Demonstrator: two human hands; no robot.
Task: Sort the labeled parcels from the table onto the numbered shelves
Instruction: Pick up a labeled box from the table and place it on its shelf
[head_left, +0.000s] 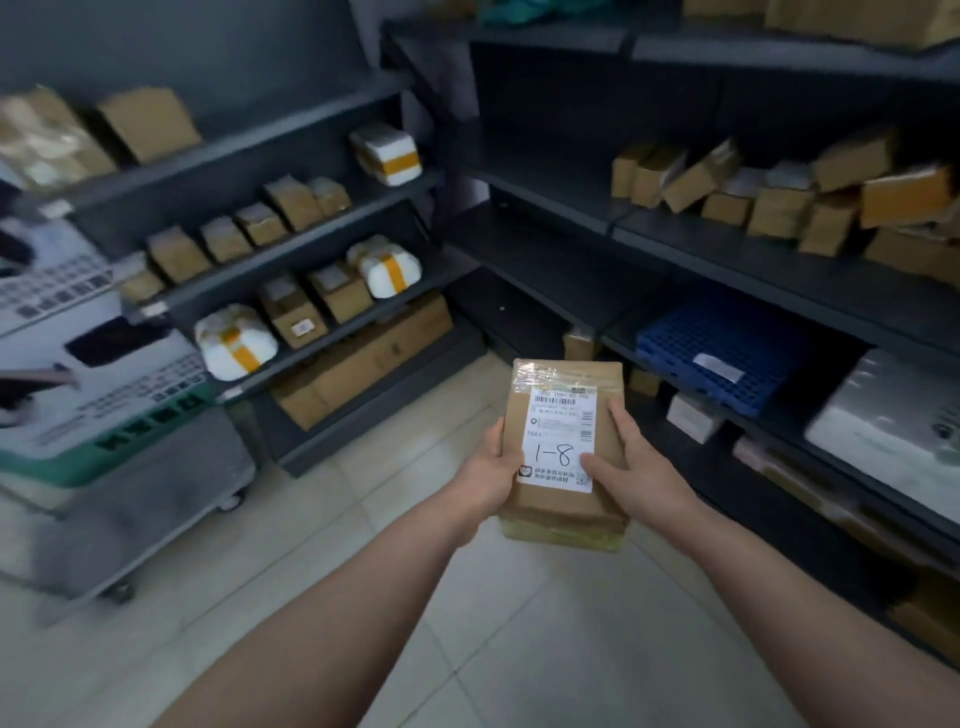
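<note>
I hold a brown cardboard parcel (566, 395) in front of me over the tiled floor. Its white label (558, 439) faces up and carries the handwritten mark "1-8". My left hand (491, 475) grips the parcel's left edge, fingers curled under it. My right hand (631, 470) grips the right edge, with the thumb lying on the label's lower corner. Dark shelves (311, 234) on the left carry rows of small brown boxes and white wrapped parcels. More dark shelves (727, 249) on the right hold a heap of brown boxes.
A grey wheeled cart (135, 499) with a printed sign stands at the left. A blue plastic pallet (727, 348) and a silver box (893, 431) sit on the lower right shelf. Large cartons (363, 364) fill the bottom left shelf. Pale floor tiles lie between the shelf units.
</note>
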